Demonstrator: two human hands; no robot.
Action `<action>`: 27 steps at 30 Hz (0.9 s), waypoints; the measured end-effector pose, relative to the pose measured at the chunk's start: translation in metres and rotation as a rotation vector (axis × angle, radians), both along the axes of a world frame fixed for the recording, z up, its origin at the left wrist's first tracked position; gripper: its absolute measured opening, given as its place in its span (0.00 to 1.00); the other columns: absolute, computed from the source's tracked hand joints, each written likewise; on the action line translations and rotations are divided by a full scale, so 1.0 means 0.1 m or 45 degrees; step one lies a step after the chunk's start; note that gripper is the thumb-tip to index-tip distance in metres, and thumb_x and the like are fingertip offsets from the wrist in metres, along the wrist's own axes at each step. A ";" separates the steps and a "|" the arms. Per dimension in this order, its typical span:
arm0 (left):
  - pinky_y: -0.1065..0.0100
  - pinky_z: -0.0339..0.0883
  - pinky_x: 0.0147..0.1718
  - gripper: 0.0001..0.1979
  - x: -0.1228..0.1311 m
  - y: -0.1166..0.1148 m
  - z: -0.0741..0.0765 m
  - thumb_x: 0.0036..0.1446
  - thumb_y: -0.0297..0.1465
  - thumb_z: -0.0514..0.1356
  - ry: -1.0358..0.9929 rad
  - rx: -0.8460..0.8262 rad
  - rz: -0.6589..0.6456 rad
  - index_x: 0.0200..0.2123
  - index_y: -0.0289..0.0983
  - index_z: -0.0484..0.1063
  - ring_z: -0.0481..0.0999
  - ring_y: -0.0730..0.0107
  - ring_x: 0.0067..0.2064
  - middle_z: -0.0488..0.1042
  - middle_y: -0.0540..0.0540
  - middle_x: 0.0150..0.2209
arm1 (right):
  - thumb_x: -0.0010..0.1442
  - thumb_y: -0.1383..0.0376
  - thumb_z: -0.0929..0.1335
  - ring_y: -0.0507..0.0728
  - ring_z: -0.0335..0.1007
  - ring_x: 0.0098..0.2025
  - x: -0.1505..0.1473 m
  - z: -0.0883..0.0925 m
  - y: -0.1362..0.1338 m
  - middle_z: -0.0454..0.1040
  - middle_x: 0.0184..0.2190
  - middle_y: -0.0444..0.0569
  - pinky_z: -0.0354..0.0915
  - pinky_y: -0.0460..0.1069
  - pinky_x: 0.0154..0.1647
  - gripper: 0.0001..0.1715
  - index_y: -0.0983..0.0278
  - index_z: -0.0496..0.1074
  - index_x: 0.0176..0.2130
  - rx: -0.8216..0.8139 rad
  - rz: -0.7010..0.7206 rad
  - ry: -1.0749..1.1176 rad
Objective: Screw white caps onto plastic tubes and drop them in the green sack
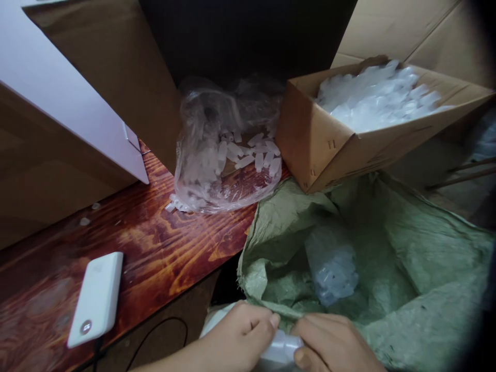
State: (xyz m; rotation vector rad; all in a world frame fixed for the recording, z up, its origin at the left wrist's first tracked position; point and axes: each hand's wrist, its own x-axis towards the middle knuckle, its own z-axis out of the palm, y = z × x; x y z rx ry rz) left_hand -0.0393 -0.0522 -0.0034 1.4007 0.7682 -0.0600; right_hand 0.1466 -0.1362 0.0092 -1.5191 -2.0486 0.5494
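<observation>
At the bottom edge, my left hand (244, 333) is closed, its thumb pressed against the curled fingers. Close beside it, my right hand (329, 341) is closed too. Between them shows a clear plastic bag (281, 349) with whitish translucent pieces, gripped from both sides; its lower part is out of frame. Just beyond my hands gapes a green woven sack (437, 248). Inside the sack lies a filled clear bag (333, 268) of similar translucent pieces.
A cardboard box (310, 144) heaped with translucent plastic pieces (380, 98) stands at the right. On the reddish wooden table (155, 253) are an open plastic bag (201, 170) with loose pieces and a white power bank (96, 299) with a cable. Cardboard (50, 160) stands at the left.
</observation>
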 end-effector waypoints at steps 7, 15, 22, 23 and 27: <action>0.70 0.42 0.23 0.33 -0.05 0.02 -0.01 0.58 0.61 0.43 -0.039 -0.068 0.041 0.19 0.37 0.52 0.47 0.77 0.24 0.48 0.54 0.20 | 0.70 0.56 0.59 0.52 0.67 0.20 0.16 -0.01 0.04 0.70 0.21 0.39 0.60 0.45 0.22 0.17 0.59 0.70 0.49 0.236 0.280 -0.287; 0.71 0.43 0.22 0.34 -0.06 0.05 0.05 0.55 0.63 0.43 -0.055 -0.098 0.034 0.19 0.37 0.53 0.47 0.77 0.23 0.48 0.54 0.19 | 0.68 0.50 0.62 0.52 0.67 0.23 0.33 0.03 0.11 0.71 0.23 0.41 0.62 0.46 0.25 0.20 0.59 0.72 0.49 0.162 0.335 -0.292; 0.71 0.44 0.23 0.29 0.10 0.09 0.11 0.60 0.55 0.45 -0.049 -0.163 0.014 0.20 0.37 0.51 0.50 0.77 0.24 0.50 0.53 0.21 | 0.70 0.61 0.57 0.55 0.68 0.28 0.24 0.04 0.09 0.74 0.30 0.47 0.64 0.50 0.31 0.17 0.64 0.71 0.43 0.336 0.244 -0.208; 0.71 0.44 0.22 0.28 0.14 0.08 0.10 0.62 0.53 0.44 -0.047 -0.135 0.000 0.20 0.37 0.51 0.50 0.76 0.24 0.50 0.53 0.21 | 0.70 0.62 0.57 0.55 0.68 0.28 0.19 0.01 0.08 0.73 0.28 0.48 0.64 0.50 0.32 0.16 0.64 0.70 0.39 0.335 0.189 -0.203; 0.69 0.42 0.21 0.23 0.31 0.00 0.01 0.66 0.41 0.41 -0.009 0.407 -0.112 0.21 0.37 0.53 0.50 0.77 0.20 0.50 0.54 0.18 | 0.66 0.71 0.55 0.52 0.64 0.24 0.06 -0.17 0.06 0.64 0.20 0.44 0.60 0.47 0.27 0.18 0.62 0.63 0.27 0.294 -0.112 -0.018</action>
